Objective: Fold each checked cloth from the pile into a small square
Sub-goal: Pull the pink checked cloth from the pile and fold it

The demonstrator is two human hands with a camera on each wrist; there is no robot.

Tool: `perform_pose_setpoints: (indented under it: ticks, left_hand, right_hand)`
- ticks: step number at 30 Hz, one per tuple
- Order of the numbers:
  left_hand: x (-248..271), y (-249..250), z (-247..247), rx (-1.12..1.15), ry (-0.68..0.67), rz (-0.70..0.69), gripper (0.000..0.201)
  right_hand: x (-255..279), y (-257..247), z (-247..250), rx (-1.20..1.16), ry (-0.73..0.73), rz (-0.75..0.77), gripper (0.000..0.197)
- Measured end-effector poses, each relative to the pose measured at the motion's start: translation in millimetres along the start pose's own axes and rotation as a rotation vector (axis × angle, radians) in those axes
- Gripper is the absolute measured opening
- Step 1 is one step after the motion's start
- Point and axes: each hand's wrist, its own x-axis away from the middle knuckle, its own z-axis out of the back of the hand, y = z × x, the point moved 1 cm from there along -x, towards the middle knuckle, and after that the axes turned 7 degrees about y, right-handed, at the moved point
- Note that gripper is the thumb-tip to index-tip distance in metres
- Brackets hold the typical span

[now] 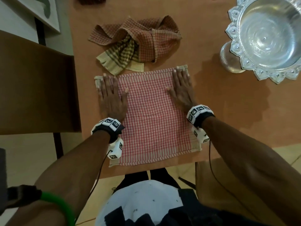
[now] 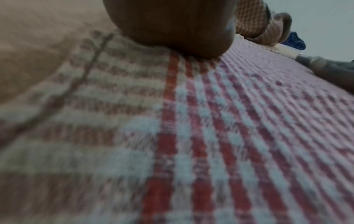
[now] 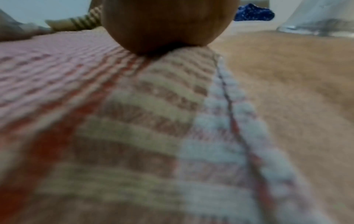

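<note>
A red-and-white checked cloth [image 1: 151, 118] lies spread flat on the table in front of me, its beige border showing at the edges. My left hand [image 1: 110, 93] presses flat on its far left part with straight fingers. My right hand [image 1: 180, 85] presses flat on its far right part, fingertips at the far corner. Both wrist views show the cloth [image 2: 229, 121] [image 3: 95, 91] close up, with the heel of each palm resting on it. Behind it sits the pile [image 1: 136, 44] of crumpled checked cloths, brownish red ones and a green-and-beige one [image 1: 120, 57].
A silver pedestal bowl [image 1: 267, 38] stands at the table's far right. A brown chair back [image 1: 35, 88] is to the left of the orange table [image 1: 228, 111]. A dark red cloth [image 1: 91, 0] lies at the far edge.
</note>
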Motion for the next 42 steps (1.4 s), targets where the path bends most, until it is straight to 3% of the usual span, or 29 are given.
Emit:
perform_pose_setpoints:
  ticks: [4, 6, 10, 15, 17, 21, 23, 27, 31, 34, 38, 42]
  left_hand:
    - [2, 21, 5, 0.024, 0.004, 0.026, 0.063]
    - [10, 38, 1, 0.074, 0.014, -0.021, 0.059]
    - [20, 33, -7, 0.057, 0.026, 0.056, 0.060]
    - [19, 16, 2, 0.026, 0.032, 0.136, 0.063]
    - [18, 18, 9, 0.034, 0.042, 0.154, 0.064]
    - [36, 46, -15, 0.110, -0.061, 0.062, 0.069]
    - [55, 50, -26, 0.142, -0.098, 0.034, 0.068]
    - [61, 39, -5, 0.039, 0.042, 0.190, 0.061]
    - [61, 14, 6, -0.034, 0.037, 0.232, 0.065]
    - [64, 26, 11, -0.030, 0.017, 0.246, 0.068]
    - [90, 74, 0, 0.137, 0.016, 0.094, 0.062]
    - [125, 43, 0, 0.025, -0.009, 0.100, 0.066]
  right_hand:
    - [7, -90, -22, -0.126, -0.027, 0.141, 0.062]
    - [10, -124, -34, -0.163, -0.038, 0.121, 0.058]
    - [9, -82, -30, -0.091, -0.032, 0.103, 0.060]
    - [5, 3, -3, 0.037, 0.043, -0.104, 0.064]
    - [6, -7, -2, -0.025, 0.048, -0.125, 0.064]
    - [22, -100, -23, -0.141, 0.085, 0.027, 0.060]
    - [32, -131, -32, -0.196, 0.028, -0.011, 0.060]
    - [59, -82, -36, -0.075, 0.023, 0.022, 0.060]
    - [81, -7, -17, -0.053, 0.075, -0.197, 0.068]
    - [83, -27, -16, -0.078, 0.080, -0.164, 0.065]
    - [90, -109, -42, -0.065, 0.014, 0.048, 0.064]
    - [109, -72, -44, -0.036, 0.010, 0.051, 0.066]
